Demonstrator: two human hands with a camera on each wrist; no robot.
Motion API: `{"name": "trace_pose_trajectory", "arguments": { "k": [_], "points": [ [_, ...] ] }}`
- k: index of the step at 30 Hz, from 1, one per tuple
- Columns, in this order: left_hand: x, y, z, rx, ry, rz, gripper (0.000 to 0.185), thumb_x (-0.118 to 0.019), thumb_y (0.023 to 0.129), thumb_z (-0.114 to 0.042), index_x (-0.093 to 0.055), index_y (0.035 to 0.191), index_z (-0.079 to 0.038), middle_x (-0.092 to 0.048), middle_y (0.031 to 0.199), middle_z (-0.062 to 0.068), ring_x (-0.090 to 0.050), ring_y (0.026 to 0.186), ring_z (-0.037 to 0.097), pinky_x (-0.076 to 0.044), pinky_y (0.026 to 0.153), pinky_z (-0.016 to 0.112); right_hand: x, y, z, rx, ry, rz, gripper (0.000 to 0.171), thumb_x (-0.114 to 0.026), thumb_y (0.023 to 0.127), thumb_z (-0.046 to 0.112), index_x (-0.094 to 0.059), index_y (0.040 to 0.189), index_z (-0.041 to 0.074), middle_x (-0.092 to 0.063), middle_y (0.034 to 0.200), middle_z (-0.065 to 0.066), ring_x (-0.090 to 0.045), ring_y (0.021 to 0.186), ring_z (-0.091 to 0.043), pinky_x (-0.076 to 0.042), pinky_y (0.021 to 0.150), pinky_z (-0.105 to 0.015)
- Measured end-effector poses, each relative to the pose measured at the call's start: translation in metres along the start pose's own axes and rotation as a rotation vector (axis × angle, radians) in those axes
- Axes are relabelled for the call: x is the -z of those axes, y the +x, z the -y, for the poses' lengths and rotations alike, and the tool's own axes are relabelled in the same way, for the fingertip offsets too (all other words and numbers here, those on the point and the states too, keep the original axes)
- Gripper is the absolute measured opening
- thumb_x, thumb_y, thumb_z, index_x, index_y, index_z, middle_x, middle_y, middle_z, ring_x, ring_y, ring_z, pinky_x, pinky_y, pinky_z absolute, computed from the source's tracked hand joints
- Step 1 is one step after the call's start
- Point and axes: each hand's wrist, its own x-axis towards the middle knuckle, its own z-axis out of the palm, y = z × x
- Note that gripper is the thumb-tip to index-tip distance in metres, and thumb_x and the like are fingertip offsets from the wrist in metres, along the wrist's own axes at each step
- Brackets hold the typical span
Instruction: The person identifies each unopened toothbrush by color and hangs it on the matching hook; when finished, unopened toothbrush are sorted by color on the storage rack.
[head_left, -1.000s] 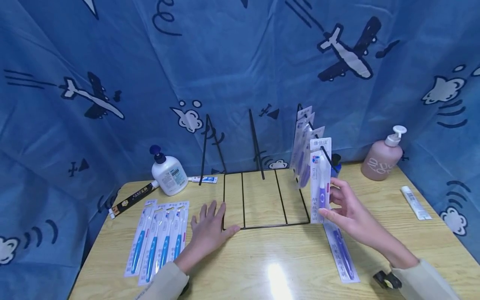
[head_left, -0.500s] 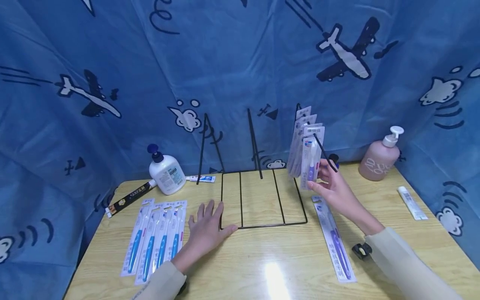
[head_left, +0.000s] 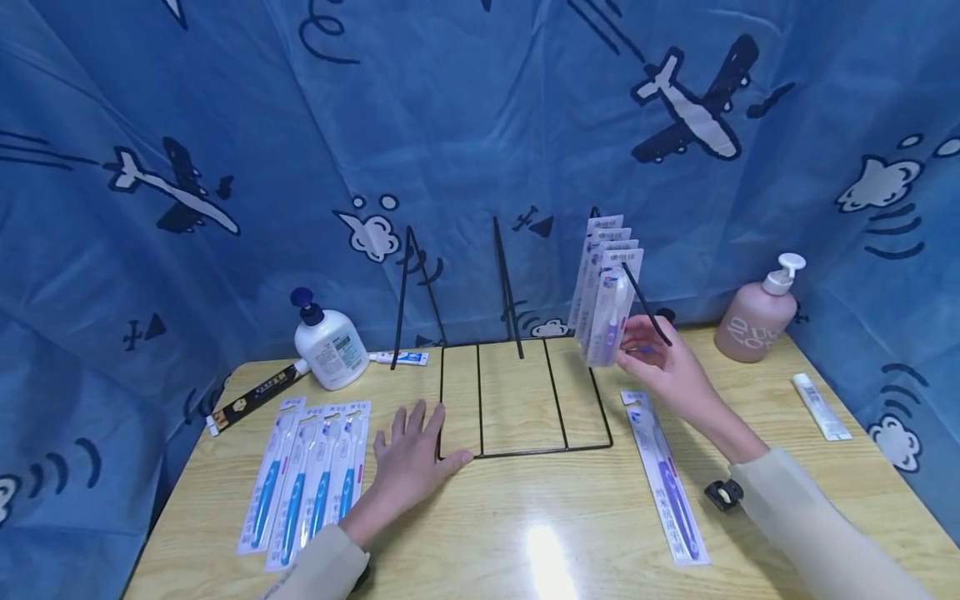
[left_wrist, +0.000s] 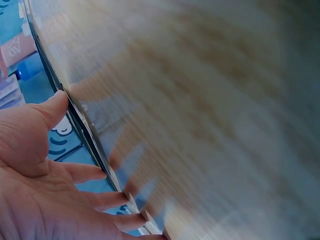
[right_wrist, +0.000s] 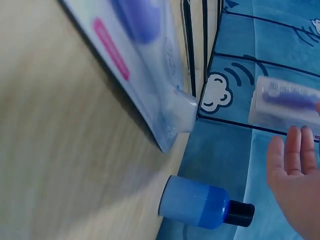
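My left hand [head_left: 411,450] lies flat on the wooden table [head_left: 540,517], its thumb against the front left corner of a black wire rack [head_left: 525,452]. In the left wrist view the left hand [left_wrist: 50,175] shows straight fingers beside the rack's wire [left_wrist: 80,125]. Several purple toothbrush packs [head_left: 606,287] hang on the rack's right peg. My right hand [head_left: 648,354] is at the front pack's lower edge, fingers straight. In the right wrist view the right hand [right_wrist: 295,185] reaches toward that pack [right_wrist: 287,102]. One more purple pack [head_left: 663,479] lies flat on the table.
Several blue toothbrush packs [head_left: 307,479] lie at the left front. A white pump bottle [head_left: 328,337], a black tube [head_left: 251,400] and a small tube [head_left: 401,358] sit at the back left. A pink pump bottle [head_left: 757,321], a white tube [head_left: 821,406] and a blue bottle [right_wrist: 200,205] stand right.
My right hand carried a purple pack from the rack's front corner up and back onto the right peg with the others. The left hand stayed put.
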Motion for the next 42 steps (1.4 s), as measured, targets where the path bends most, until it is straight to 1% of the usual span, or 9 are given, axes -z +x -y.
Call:
{"name": "trace_pose_trajectory", "arguments": {
  "k": [7, 11, 19, 25, 28, 31, 36, 39, 42],
  "points": [
    [0.0, 0.001, 0.002, 0.002, 0.023, -0.005, 0.089, -0.071, 0.101, -0.061, -0.044, 0.166, -0.006, -0.032, 0.172, 0.028, -0.022, 0.158, 0.057, -0.019, 0.114, 0.087, 0.006, -0.024, 0.004, 0.04, 0.012, -0.063, 0.038, -0.069, 0.1, -0.012, -0.055, 0.136, -0.011, -0.067, 0.117, -0.021, -0.067, 0.106, -0.011, -0.055, 0.089, -0.018],
    [-0.001, 0.001, 0.0, -0.008, 0.015, -0.007, 0.089, -0.071, 0.101, -0.061, -0.045, 0.166, -0.005, -0.033, 0.171, 0.029, -0.023, 0.157, 0.058, -0.019, 0.113, 0.088, 0.012, -0.043, 0.01, -0.013, -0.042, -0.069, 0.033, -0.069, 0.104, -0.006, -0.061, 0.136, -0.009, -0.069, 0.115, -0.012, -0.066, 0.104, -0.009, -0.055, 0.085, -0.018],
    [-0.002, 0.001, 0.0, -0.005, 0.012, 0.002, 0.089, -0.07, 0.102, -0.061, -0.044, 0.166, -0.006, -0.032, 0.172, 0.029, -0.022, 0.157, 0.058, -0.019, 0.114, 0.087, 0.023, -0.085, 0.013, -0.261, -0.138, -0.059, 0.041, -0.07, 0.107, 0.01, -0.062, 0.144, -0.005, -0.073, 0.114, -0.003, -0.066, 0.1, -0.004, -0.053, 0.085, -0.017],
    [-0.003, 0.001, 0.002, -0.001, 0.012, 0.006, 0.089, -0.069, 0.102, -0.062, -0.043, 0.167, -0.006, -0.031, 0.172, 0.028, -0.022, 0.158, 0.057, -0.018, 0.114, 0.087, 0.03, -0.116, 0.012, -0.499, -0.025, -0.036, 0.056, -0.072, 0.107, 0.013, -0.049, 0.153, -0.01, -0.071, 0.11, 0.003, -0.069, 0.092, -0.007, -0.059, 0.077, -0.024],
    [-0.003, 0.001, 0.002, -0.001, 0.016, 0.012, 0.09, -0.068, 0.102, -0.063, -0.042, 0.168, -0.007, -0.031, 0.173, 0.028, -0.022, 0.158, 0.057, -0.018, 0.114, 0.087, 0.032, -0.133, 0.011, -0.608, -0.003, -0.014, 0.062, -0.074, 0.106, 0.014, -0.046, 0.154, -0.012, -0.069, 0.11, 0.002, -0.069, 0.092, -0.006, -0.06, 0.077, -0.027],
    [-0.002, 0.0, 0.002, 0.003, 0.016, 0.012, 0.09, -0.068, 0.102, -0.063, -0.043, 0.167, -0.006, -0.031, 0.172, 0.028, -0.022, 0.158, 0.057, -0.018, 0.114, 0.087, 0.034, -0.145, 0.01, -0.67, -0.078, 0.039, 0.065, -0.077, 0.103, 0.018, -0.048, 0.152, -0.014, -0.067, 0.111, -0.002, -0.067, 0.089, -0.007, -0.06, 0.074, -0.029],
    [-0.003, -0.001, 0.003, 0.001, 0.01, 0.002, 0.09, -0.07, 0.101, -0.063, -0.044, 0.166, -0.006, -0.032, 0.172, 0.028, -0.023, 0.157, 0.058, -0.018, 0.114, 0.087, 0.037, -0.154, 0.01, -0.714, -0.267, 0.129, 0.069, -0.081, 0.101, 0.028, -0.053, 0.148, -0.014, -0.065, 0.104, -0.005, -0.06, 0.078, -0.013, -0.054, 0.062, -0.028],
    [-0.003, -0.001, 0.003, -0.004, 0.007, -0.004, 0.091, -0.07, 0.101, -0.063, -0.044, 0.166, -0.006, -0.032, 0.172, 0.028, -0.024, 0.157, 0.058, -0.018, 0.114, 0.088, 0.037, -0.155, 0.011, -0.737, -0.328, 0.164, 0.065, -0.083, 0.099, 0.031, -0.06, 0.142, -0.012, -0.063, 0.096, -0.003, -0.056, 0.074, -0.015, -0.048, 0.06, -0.027],
    [-0.003, 0.001, 0.003, -0.01, 0.008, -0.01, 0.09, -0.069, 0.101, -0.063, -0.044, 0.166, -0.006, -0.032, 0.172, 0.028, -0.024, 0.156, 0.058, -0.018, 0.113, 0.088, 0.037, -0.155, 0.012, -0.732, -0.357, 0.178, 0.052, -0.083, 0.099, 0.029, -0.068, 0.131, -0.009, -0.06, 0.089, -0.001, -0.053, 0.074, -0.015, -0.044, 0.062, -0.027]
  ]
}}
